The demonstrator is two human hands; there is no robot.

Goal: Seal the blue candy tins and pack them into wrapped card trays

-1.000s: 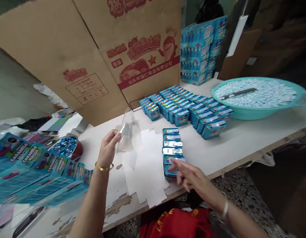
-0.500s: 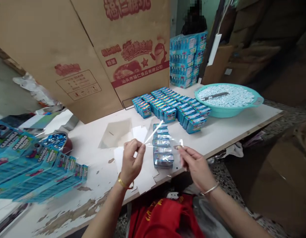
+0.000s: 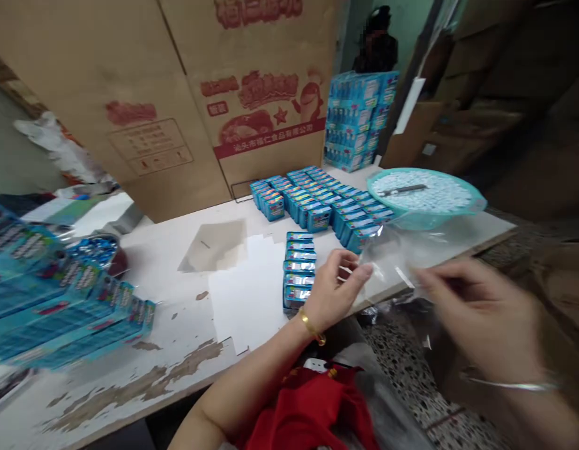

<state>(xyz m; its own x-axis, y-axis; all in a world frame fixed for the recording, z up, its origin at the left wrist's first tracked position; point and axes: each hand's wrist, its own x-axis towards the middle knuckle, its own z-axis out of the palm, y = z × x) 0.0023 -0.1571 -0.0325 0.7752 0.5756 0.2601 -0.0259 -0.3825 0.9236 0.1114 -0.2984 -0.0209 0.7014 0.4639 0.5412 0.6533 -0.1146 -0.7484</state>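
Between my two hands a clear plastic sheet (image 3: 387, 253), a bag or film, is stretched over the table's front edge. My left hand (image 3: 333, 287), with a gold bracelet at the wrist, pinches the sheet's left side between thumb and fingers. My right hand (image 3: 481, 315), smeared by motion, grips the right side with its fingers together. Just left of my left hand a short row of blue candy boxes (image 3: 298, 269) stands on the table, partly hidden at its near end by my wrist.
More blue boxes (image 3: 317, 197) stand in rows behind. A turquoise basin (image 3: 425, 220) of pale tablets sits at the right. Stacked packs (image 3: 355, 122) rise at the back, large cartons (image 3: 265, 119) behind. Boxes (image 3: 64, 300) and a bowl of wrapped candies (image 3: 96, 250) are left. A person stands far back.
Both hands have moved right with the clear plastic sheet, away from above the short row of boxes, which now shows uncovered. The view has shifted slightly.
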